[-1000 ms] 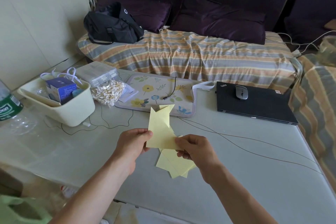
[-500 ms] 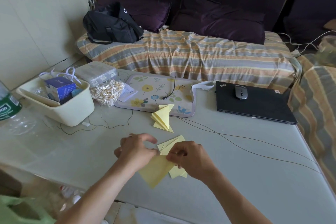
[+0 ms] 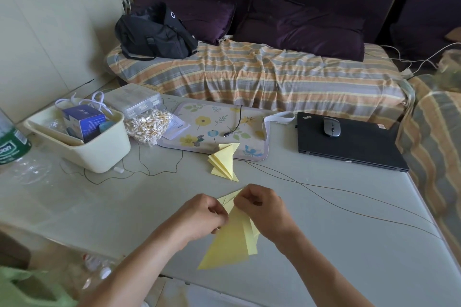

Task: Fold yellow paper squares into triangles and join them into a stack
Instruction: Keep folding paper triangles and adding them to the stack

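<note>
Yellow paper sheet [image 3: 230,239] held low over near tabletop [image 3: 324,244] edge, part-folded toward triangle, long point hanging down-left. Left hand [image 3: 204,217] and right hand [image 3: 262,209] both pinch its top corner, fingers curled; crease apparently being set, exact fold hidden by knuckles. Loose yellow pieces [image 3: 227,200] lie flat just under hands. Joined stack of folded triangles [image 3: 224,162] sits farther back, beside floral mat [image 3: 214,129]. Progress: several units done and joined; this one unfinished, not yet joined to stack.

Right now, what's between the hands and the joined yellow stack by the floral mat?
Head view: bare tabletop between the hands and the joined stack; thin wires pass just right.
</note>
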### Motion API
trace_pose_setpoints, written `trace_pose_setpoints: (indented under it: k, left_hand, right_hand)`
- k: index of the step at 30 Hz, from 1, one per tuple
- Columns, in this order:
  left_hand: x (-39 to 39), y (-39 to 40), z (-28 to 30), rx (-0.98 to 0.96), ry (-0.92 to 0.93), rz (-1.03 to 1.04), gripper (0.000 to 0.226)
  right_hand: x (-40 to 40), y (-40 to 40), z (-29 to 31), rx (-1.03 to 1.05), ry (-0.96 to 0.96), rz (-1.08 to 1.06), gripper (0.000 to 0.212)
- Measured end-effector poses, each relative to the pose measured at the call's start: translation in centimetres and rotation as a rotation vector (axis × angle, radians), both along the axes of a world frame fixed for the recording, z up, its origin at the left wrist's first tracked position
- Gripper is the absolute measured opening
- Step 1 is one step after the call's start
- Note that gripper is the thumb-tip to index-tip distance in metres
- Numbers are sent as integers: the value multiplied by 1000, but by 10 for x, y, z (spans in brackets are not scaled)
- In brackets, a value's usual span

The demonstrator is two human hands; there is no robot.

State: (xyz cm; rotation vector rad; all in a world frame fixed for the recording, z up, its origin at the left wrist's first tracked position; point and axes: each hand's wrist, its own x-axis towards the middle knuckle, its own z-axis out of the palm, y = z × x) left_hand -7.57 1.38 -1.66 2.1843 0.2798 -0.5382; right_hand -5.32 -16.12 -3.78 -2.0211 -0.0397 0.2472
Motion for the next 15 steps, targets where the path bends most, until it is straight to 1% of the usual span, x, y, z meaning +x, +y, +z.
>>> trace_pose_setpoints:
  k: [2, 5, 6, 8, 9, 12, 15]
  left_hand:
    - [0, -2, 0, -47, -8, -22, 6]
    - [1, -3, -2, -99, -64, 19, 16]
    - [2, -3, -2, -127, -78, 62, 14]
    - [3, -2, 0, -222, -112, 193, 8]
    - [3, -2, 1, -271, -123, 264, 7]
    - [7, 0, 4, -384, -94, 406, 8]
    - [7, 1, 5, -462, -49, 441, 12]
  right_hand:
    - [-1, 1, 1, 17, -7, 58, 13]
    - [-2, 3, 2, 31, -6, 90, 12]
    - [-1, 3, 2, 29, 10, 82, 13]
    - [-1, 3, 0, 40, 70, 93, 24]
    - [-2, 3, -1, 50, 102, 106, 25]
    - [-2, 1, -1, 56, 134, 116, 13]
    - [0, -1, 2, 91, 146, 46, 8]
